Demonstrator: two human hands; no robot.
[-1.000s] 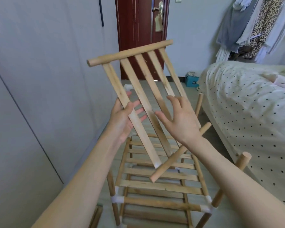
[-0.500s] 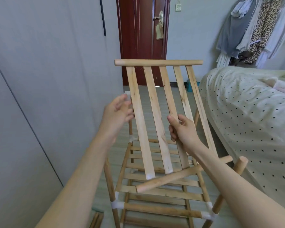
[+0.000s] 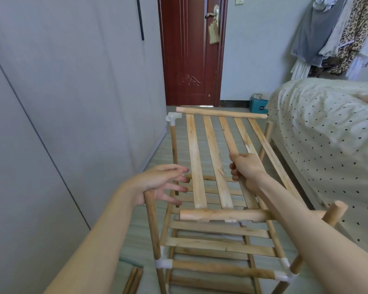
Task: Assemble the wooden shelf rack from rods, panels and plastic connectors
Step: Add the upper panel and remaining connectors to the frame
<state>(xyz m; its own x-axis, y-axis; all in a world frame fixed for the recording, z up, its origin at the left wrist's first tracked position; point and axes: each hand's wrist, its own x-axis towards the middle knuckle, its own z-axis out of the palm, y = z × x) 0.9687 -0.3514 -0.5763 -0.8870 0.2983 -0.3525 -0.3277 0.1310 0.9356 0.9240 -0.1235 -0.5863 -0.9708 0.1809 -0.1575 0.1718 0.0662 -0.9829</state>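
Five slats [image 3: 214, 162] lengthwise toward door [image 3: 189, 49]

A dark red door [image 3: 191, 52] is standing shut ahead, with a teal box [image 3: 258, 107] sitting near it. Clothes [image 3: 338, 32] are hanging above a dotted bed [image 3: 331, 132]; grey wardrobe panels [image 3: 62, 102] are lining the left.

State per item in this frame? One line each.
slatted panel: held level over the rack, not seated
right hand: grips a slat
left hand: open, fingers spread
white connector: on far-left post, socket empty
rack: lower shelf joined, top posts bare
door: closed
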